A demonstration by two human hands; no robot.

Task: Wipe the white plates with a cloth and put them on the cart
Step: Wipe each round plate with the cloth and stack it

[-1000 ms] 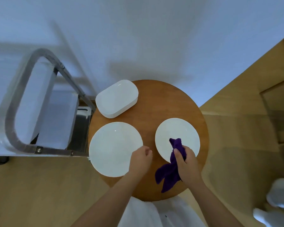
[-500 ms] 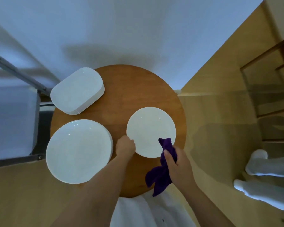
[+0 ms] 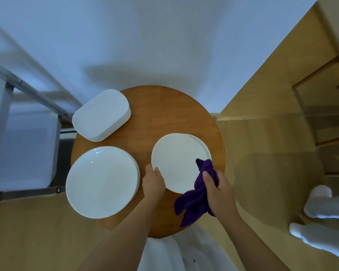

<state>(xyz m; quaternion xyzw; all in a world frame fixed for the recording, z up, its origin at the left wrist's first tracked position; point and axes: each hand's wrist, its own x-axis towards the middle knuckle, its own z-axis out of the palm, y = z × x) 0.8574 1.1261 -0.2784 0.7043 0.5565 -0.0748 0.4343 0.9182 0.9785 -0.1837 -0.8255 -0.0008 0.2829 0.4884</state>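
On the round wooden table (image 3: 164, 110), my left hand (image 3: 154, 182) grips the near left rim of a small round white plate (image 3: 176, 161). That plate is lifted and shifted left off the small plates (image 3: 205, 147) beneath it. My right hand (image 3: 217, 190) holds a purple cloth (image 3: 196, 200) bunched against the plate's near right edge. A stack of large round white plates (image 3: 102, 180) lies at the table's left. A stack of rounded rectangular white plates (image 3: 102, 116) sits at the back left. The metal cart (image 3: 25, 89) stands left of the table.
The wall rises behind the table. A wooden floor (image 3: 272, 153) spreads to the right, where a person's white-socked feet (image 3: 319, 227) stand. A wooden door frame (image 3: 321, 79) is at far right. My white clothing (image 3: 164, 255) shows below the table's near edge.
My left hand went from the large plate to the small plate's rim and has lifted the top small plate off its stack. My right hand kept the cloth at the plate's near edge. The view shifted right.
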